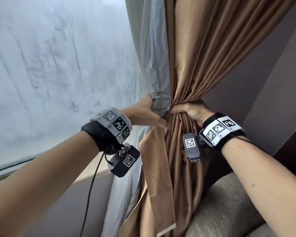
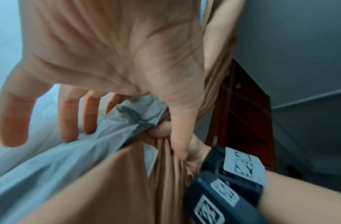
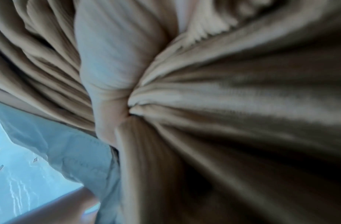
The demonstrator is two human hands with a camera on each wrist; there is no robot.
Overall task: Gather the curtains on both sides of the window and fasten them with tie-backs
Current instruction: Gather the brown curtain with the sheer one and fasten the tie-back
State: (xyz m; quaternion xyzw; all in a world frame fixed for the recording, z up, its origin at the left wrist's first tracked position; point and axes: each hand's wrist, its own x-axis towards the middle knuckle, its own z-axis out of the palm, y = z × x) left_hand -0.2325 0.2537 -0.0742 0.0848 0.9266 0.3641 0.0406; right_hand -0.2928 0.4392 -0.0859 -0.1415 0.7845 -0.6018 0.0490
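A brown ribbed curtain [image 1: 195,57] hangs right of the window, with a pale grey sheer curtain [image 1: 152,57] at its left. My right hand [image 1: 186,110] grips the brown curtain [image 3: 223,106] in a tight bunch at mid-height. My left hand [image 1: 143,110] reaches in from the left. Its straight fingers [image 2: 69,115] lie against the grey sheer [image 2: 69,151] and its thumb rests on the brown folds [image 2: 165,181]. A flat brown band [image 1: 157,168] hangs in front, below the bunch; whether it is a tie-back I cannot tell.
The window pane [image 1: 49,65] fills the left, with a pale sill [image 1: 92,173] under it. A grey upholstered seat back [image 1: 229,202] stands at the lower right against a grey wall [image 1: 272,82]. Dark reddish wood [image 2: 242,121] is behind the curtain. A black cable [image 1: 90,194] hangs from my left wrist.
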